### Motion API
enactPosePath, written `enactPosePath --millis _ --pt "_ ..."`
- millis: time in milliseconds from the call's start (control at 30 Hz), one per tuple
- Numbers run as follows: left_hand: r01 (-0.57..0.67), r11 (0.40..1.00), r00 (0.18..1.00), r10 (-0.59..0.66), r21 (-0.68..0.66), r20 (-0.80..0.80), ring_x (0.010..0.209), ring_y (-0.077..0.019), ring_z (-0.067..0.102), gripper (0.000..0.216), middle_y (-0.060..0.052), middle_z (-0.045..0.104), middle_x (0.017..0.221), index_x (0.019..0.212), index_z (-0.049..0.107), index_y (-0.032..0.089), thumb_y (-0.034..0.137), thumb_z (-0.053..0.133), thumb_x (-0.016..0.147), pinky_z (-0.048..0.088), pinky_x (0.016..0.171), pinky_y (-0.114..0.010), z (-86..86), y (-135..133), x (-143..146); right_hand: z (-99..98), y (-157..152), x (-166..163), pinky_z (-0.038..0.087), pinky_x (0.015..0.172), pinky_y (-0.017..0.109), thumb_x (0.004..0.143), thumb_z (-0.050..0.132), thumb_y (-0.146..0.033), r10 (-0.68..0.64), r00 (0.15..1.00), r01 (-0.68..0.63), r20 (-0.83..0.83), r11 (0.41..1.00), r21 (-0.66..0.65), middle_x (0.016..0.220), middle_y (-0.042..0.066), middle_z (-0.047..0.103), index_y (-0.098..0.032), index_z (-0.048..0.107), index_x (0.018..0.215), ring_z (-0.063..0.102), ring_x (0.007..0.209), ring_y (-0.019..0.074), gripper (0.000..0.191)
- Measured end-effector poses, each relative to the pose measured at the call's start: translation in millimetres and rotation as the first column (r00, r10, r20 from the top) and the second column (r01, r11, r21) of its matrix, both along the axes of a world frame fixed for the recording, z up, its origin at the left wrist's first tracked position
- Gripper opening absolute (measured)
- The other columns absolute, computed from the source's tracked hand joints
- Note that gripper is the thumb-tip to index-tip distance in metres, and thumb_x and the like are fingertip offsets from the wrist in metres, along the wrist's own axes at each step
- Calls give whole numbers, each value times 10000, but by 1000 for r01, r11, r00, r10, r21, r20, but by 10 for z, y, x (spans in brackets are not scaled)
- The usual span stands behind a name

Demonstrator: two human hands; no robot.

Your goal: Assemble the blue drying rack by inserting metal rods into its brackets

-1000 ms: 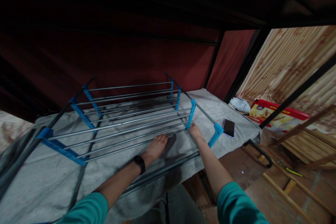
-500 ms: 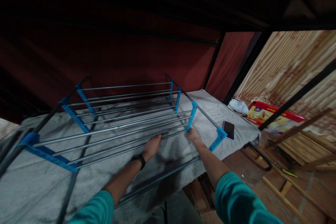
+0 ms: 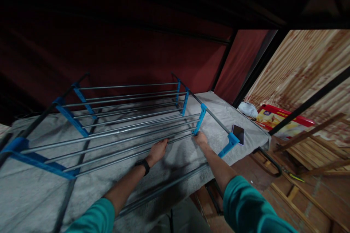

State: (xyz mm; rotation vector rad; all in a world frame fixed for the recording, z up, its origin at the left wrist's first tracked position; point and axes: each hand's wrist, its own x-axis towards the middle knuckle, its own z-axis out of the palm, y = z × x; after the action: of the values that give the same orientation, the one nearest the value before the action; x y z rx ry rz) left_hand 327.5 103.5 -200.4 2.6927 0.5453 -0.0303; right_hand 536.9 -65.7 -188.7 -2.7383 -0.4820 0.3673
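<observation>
A rack of grey metal rods (image 3: 128, 116) joined by blue plastic brackets lies on a grey cloth-covered surface (image 3: 38, 196). My left hand (image 3: 158, 150), with a black band on the wrist, curls its fingers round one of the lower rods. My right hand (image 3: 201, 138) is closed at the foot of a blue bracket (image 3: 199, 118), where the rod end meets it. Both arms wear teal sleeves.
A dark phone (image 3: 238, 133) lies on the cloth by the right corner. A white bundle (image 3: 247, 109) and a red and yellow box (image 3: 276, 119) sit beyond it. Wooden slats (image 3: 314, 153) and a black metal frame (image 3: 269, 160) stand at the right.
My left hand went from lying flat on the cloth to curling round a rod. The view shifted so the rack sits further left. My right hand stayed at the blue bracket.
</observation>
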Motion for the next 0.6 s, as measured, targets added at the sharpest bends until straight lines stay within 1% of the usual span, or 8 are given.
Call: enactPosePath --millis 133,300,600 --pt "6 1000 1000 -6 -17 -1 1115 -208 638 344 -106 678 1225 1259 526 198 180 347 965 455 938 -330 16 1 7 11 3 -4 499 809 231 868 541 -291 -8 1000 8 -6 1000 -11 1106 107 728 -192 708 1089 680 1035 204 294" --pt "6 999 1000 -6 -40 2 1116 -218 643 345 -111 692 1198 1248 555 194 200 351 970 453 947 -332 31 36 15 28 9 -18 511 814 258 867 552 -307 -13 1000 13 -16 1000 -23 1132 135 718 -174 707 1090 682 1045 229 302" --pt "4 999 1000 -3 -45 23 1093 -220 657 349 -107 696 1195 1240 572 190 196 355 967 470 938 -346 -5 60 14 49 29 -69 524 815 290 864 559 -339 -39 999 39 -1 999 -29 1109 150 721 -172 703 1091 688 1031 251 317"
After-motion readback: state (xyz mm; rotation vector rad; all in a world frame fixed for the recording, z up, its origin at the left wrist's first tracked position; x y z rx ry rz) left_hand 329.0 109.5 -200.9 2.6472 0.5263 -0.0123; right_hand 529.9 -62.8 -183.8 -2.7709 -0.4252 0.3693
